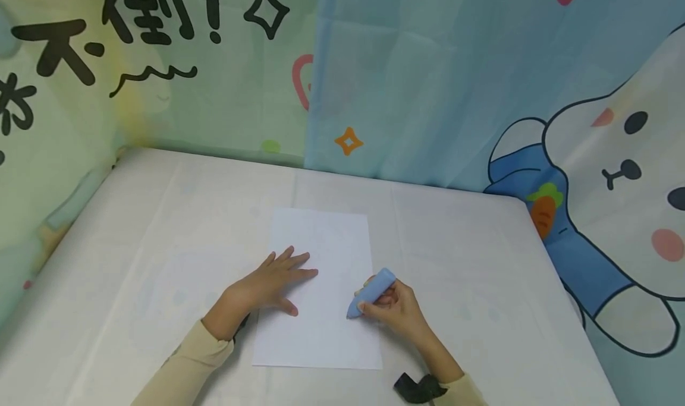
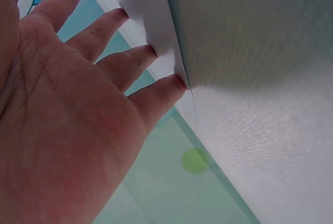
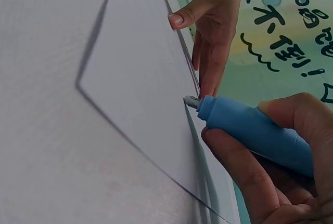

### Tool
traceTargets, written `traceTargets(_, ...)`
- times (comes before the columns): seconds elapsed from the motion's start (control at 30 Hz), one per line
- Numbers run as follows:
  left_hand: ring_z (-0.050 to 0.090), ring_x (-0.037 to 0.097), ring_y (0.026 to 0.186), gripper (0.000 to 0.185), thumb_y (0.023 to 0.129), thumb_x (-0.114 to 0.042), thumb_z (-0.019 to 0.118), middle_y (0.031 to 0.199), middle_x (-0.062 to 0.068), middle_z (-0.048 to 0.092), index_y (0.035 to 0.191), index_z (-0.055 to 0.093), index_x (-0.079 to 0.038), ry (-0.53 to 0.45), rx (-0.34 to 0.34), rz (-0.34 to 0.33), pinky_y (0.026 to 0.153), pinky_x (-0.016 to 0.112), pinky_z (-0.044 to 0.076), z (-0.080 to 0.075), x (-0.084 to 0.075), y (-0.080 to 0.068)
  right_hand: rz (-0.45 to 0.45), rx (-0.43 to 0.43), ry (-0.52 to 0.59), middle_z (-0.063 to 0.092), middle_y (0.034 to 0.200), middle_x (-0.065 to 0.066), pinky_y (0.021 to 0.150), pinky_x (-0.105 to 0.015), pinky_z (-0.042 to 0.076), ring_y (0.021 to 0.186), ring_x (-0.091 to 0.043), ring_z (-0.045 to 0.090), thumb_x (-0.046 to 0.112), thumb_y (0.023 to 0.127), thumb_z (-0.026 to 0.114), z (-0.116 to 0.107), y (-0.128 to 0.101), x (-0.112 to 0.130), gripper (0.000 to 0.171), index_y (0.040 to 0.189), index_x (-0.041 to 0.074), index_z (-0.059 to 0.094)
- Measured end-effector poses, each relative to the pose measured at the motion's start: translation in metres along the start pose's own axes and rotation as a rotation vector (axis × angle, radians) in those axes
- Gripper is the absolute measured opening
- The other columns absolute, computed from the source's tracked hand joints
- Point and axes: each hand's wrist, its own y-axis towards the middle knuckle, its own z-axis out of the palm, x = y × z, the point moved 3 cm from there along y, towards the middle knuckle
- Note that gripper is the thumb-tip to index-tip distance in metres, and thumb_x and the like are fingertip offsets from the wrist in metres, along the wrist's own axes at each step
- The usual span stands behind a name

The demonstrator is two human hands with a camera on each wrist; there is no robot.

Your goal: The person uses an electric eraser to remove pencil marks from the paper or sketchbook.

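A blank white sheet of paper [image 1: 326, 239] lies on a white-covered table. My left hand [image 1: 273, 284] rests on its left side with fingers spread; the left wrist view shows the fingertips [image 2: 151, 51] against the paper. In my right hand [image 1: 401, 314], a thick light-blue pen [image 1: 374, 290] is pinched between thumb and fingers over the sheet's right edge. The right wrist view shows the pen [image 3: 250, 125] tilted, its narrow grey tip at the paper's surface. Whether the tip touches cannot be told. No mark shows on the paper [image 3: 140, 68].
The white tablecloth [image 1: 465, 263] spreads on both sides of the sheet. Behind the table hang printed curtains [image 1: 417, 97] with lettering, stars and a cartoon animal. A black strap [image 1: 420, 388] sits at my right wrist.
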Motion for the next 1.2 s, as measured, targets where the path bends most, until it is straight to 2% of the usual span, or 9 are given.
traceTargets(0.2,0.014,0.045,0.146,0.077,0.075,-0.022,0.082,0.156,0.018,0.031,0.143,0.049,-0.008,0.022,-0.004,0.009,0.116,0.062,0.012,-0.005,-0.001,0.003,-0.028,-0.026,0.003,0.063,0.091,-0.034,0.066,-0.018,0.057,0.083,-0.002,0.067,-0.018,0.075,0.069,-0.002,0.008,0.002,0.034,0.104,-0.020,0.052)
traceTargets(0.33,0.014,0.045,0.146,0.077,0.075,-0.022,0.082,0.156,0.019,0.031,0.143,0.049,-0.008,0.031,-0.008,0.012,0.116,0.062,0.012,-0.011,-0.003,0.003,0.011,-0.020,0.014,0.063,0.093,-0.034,0.067,-0.019,0.057,0.083,-0.005,0.069,-0.017,0.075,0.070,-0.004,0.010,0.005,0.036,0.105,-0.020,0.052)
traceTargets(0.5,0.014,0.044,0.147,0.077,0.074,-0.021,0.082,0.157,0.018,0.031,0.143,0.049,-0.008,0.032,-0.013,0.007,0.116,0.062,0.011,-0.016,-0.004,0.004,0.168,-0.006,0.050,0.065,0.100,-0.029,0.073,-0.023,0.058,0.087,-0.012,0.071,-0.007,0.079,0.074,-0.011,0.006,0.005,0.042,0.111,-0.019,0.050)
traceTargets(0.73,0.013,0.045,0.147,0.078,0.074,-0.020,0.083,0.157,0.019,0.030,0.143,0.049,-0.007,-0.002,-0.002,-0.002,0.116,0.062,0.009,-0.008,0.000,0.005,0.371,0.023,0.235,0.055,0.119,-0.029,0.082,-0.036,0.058,0.098,-0.016,0.069,0.013,0.100,0.054,-0.027,-0.005,-0.004,0.041,0.122,-0.020,0.042)
traceTargets(0.9,0.014,0.045,0.146,0.078,0.073,-0.022,0.083,0.156,0.019,0.031,0.142,0.050,-0.007,-0.007,-0.009,0.005,0.116,0.063,0.010,-0.001,0.002,0.005,0.453,0.014,0.209,0.062,0.110,-0.019,0.077,-0.035,0.059,0.085,-0.016,0.071,0.010,0.097,0.059,-0.036,-0.011,-0.006,0.050,0.127,-0.024,0.039)
traceTargets(1.03,0.015,0.046,0.146,0.079,0.072,-0.022,0.083,0.155,0.020,0.032,0.142,0.050,-0.007,-0.010,-0.014,0.008,0.115,0.064,0.011,0.001,0.002,0.004,0.518,0.043,0.118,0.068,0.098,-0.016,0.068,-0.032,0.060,0.072,-0.017,0.071,0.011,0.092,0.066,-0.043,-0.009,-0.002,0.065,0.133,-0.022,0.029)
traceTargets(1.1,0.015,0.046,0.146,0.079,0.072,-0.023,0.083,0.156,0.020,0.032,0.142,0.050,-0.007,-0.015,-0.011,0.009,0.115,0.064,0.011,0.003,0.002,0.004,0.542,0.056,0.044,0.067,0.095,-0.015,0.065,-0.031,0.060,0.067,-0.019,0.070,0.013,0.089,0.070,-0.045,-0.008,0.001,0.068,0.133,-0.019,0.030)
traceTargets(1.2,0.014,0.046,0.146,0.079,0.072,-0.023,0.083,0.156,0.020,0.031,0.142,0.050,-0.007,-0.020,-0.006,0.015,0.115,0.065,0.011,0.004,0.002,0.002,0.556,0.069,-0.030,0.063,0.099,-0.017,0.071,-0.031,0.059,0.067,-0.021,0.070,0.016,0.086,0.074,-0.047,-0.010,0.004,0.068,0.132,-0.019,0.037)
